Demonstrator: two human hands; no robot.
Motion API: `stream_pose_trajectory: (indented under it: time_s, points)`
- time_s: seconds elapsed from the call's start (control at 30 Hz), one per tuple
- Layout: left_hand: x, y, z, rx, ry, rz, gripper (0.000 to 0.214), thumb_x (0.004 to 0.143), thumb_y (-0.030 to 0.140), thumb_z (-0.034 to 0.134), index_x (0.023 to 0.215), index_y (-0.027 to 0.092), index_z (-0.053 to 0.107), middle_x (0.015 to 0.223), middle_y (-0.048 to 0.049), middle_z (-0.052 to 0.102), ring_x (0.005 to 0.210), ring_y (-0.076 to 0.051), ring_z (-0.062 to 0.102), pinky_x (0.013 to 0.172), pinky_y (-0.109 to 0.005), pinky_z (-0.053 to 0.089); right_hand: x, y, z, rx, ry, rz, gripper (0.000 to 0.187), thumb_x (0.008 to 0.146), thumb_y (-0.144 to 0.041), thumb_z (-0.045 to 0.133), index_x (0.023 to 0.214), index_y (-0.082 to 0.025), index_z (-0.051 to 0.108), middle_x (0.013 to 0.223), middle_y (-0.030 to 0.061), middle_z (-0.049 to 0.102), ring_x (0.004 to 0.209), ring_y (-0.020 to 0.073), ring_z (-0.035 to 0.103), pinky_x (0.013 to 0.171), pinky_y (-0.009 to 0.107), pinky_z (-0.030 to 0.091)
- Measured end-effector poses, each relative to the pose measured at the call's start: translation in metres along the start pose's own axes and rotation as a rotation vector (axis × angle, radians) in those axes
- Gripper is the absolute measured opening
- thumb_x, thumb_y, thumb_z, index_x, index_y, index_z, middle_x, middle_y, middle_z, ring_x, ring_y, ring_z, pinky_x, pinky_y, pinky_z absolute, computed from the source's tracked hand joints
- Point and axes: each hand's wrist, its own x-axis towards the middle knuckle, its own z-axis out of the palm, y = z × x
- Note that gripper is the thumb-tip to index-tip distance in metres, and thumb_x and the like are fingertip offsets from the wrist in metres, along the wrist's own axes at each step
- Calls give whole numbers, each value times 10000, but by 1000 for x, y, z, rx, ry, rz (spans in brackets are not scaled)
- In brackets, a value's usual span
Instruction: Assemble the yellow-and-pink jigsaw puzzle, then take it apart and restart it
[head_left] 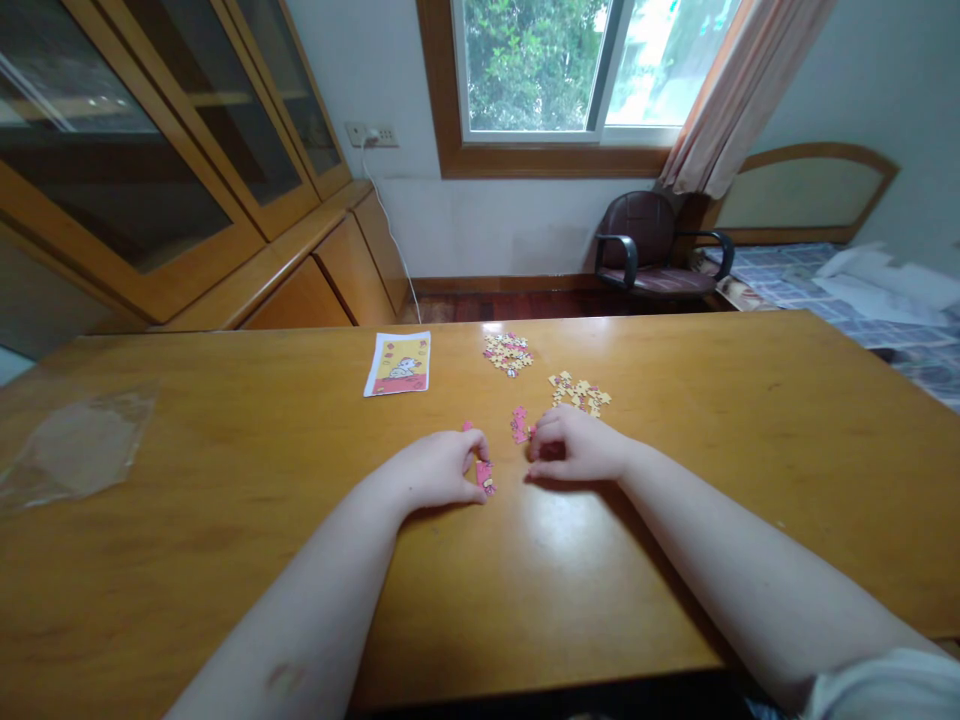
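Note:
My left hand rests on the table with thumb and forefinger on either side of a few joined pink puzzle pieces. A bit of pink shows just beyond its knuckles. To the right, my right hand is low over the wood, fingers curled and a gap between thumb and fingertips; I see nothing in that gap. Another pink puzzle strip lies just left of its fingers, with a small pink bit partly hidden by them. Yellow puzzle pieces are spread just behind the right hand.
A mixed pile of puzzle pieces lies farther back. Left of it is a picture card with a white duck-like figure. A clear plastic bag lies at the table's left. Beyond the wooden table stand a cabinet and an armchair.

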Motion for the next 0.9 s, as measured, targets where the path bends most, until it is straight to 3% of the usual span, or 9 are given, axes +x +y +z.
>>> stream_pose_trajectory:
  time_s: [0.13,0.23,0.33,0.43,0.7,0.9]
  points:
    - [3,-1,0,-27,108,-23,339,709,464,649,929,218,571,769,10,611,655,-165,555,540,-254,325,1,7,4,-146,178,165,161,865,-252,591,790,-177,711,701,35,651,698,153,568,709,284,405]
    - [6,0,1,5,229,-42,215,787,395,580,903,213,568,795,-6,627,685,-171,569,563,-259,331,3,11,8,-195,235,277,146,859,-222,578,841,-182,717,745,40,665,725,159,579,720,284,407]
    - [10,4,4,10,262,-37,155,824,347,542,895,216,581,774,-4,631,690,-171,577,571,-260,338,5,12,11,-223,270,334,149,858,-219,570,859,-183,715,788,48,678,739,166,584,743,294,409]
    - [13,6,6,5,265,-18,152,841,336,524,883,214,605,750,-3,632,689,-172,582,575,-260,347,6,10,12,-235,256,336,148,853,-230,580,879,-186,719,779,48,669,747,173,579,753,305,400]
    - [12,6,11,-2,272,50,213,872,329,492,953,233,663,856,-21,688,773,-189,616,651,-271,414,6,1,12,-208,137,170,160,855,-249,595,877,-220,750,781,43,647,797,181,565,784,317,373]
    - [12,13,21,107,300,193,326,874,321,529,1165,258,659,1018,-62,660,921,-215,613,819,-307,459,8,8,13,-234,222,339,217,899,-240,533,871,-180,740,794,63,672,781,175,584,776,306,394]
